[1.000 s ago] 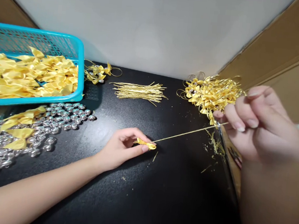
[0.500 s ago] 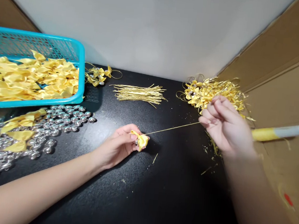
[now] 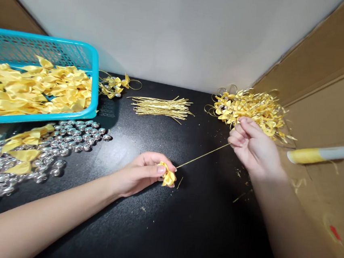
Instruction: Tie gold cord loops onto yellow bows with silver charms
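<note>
Between the thumb and fingers of my left hand (image 3: 145, 173) is a yellow ribbon bow (image 3: 169, 178), its loops bunched together. A thin gold cord (image 3: 202, 155) runs taut from the bow up to my right hand (image 3: 254, 145). The fingers of that hand are curled closed on the cord's far end, which they hide. Behind the right hand lies a pile of finished-looking yellow bows with beads and gold loops (image 3: 253, 108). A short gold scrap (image 3: 179, 183) rests on the black table (image 3: 162, 233) just by the bow.
At left stands a turquoise basket (image 3: 94, 85) full of yellow bows. Silver beads (image 3: 47, 161) spread in front of it, with a few bows on top. Cut gold cords (image 3: 162, 107) lie at the back. A yellow-and-white tube (image 3: 324, 154) lies at right by the cardboard (image 3: 329, 99).
My left hand has moved slightly right and down with the bow, which has turned in its fingers. My right hand has dropped a little, and the cord between them slants more steeply.
</note>
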A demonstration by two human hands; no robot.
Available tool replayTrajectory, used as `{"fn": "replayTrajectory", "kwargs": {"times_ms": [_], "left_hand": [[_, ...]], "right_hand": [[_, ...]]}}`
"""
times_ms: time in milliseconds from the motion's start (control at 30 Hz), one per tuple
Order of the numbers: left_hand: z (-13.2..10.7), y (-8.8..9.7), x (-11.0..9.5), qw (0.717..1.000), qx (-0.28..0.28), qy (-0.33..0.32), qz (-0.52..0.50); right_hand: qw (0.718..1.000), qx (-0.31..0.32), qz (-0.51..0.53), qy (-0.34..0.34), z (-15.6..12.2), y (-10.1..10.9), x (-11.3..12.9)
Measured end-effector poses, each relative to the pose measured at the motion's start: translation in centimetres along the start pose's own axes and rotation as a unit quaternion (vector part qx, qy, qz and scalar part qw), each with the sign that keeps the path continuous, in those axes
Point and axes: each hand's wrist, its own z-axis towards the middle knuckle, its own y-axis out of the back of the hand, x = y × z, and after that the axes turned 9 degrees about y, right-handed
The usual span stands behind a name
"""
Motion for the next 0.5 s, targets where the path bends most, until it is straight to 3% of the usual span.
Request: {"fn": "replayTrajectory", "kwargs": {"times_ms": [200, 367, 500], "left_hand": [[0.0, -0.1, 0.3, 1.000, 0.022, 0.007, 0.018], [0.0, 0.1, 0.2, 1.000, 0.010, 0.003, 0.028], [0.0, 0.2, 0.2, 0.999, 0.004, 0.015, 0.043]], "right_hand": [[1.000, 0.018, -0.004, 0.015, 0.0, 0.1, 0.9], [0.999, -0.032, 0.039, -0.006, -0.2, -0.6, 0.7], [0.999, -0.034, 0.036, -0.002, -0.3, -0.8, 0.6]]}}
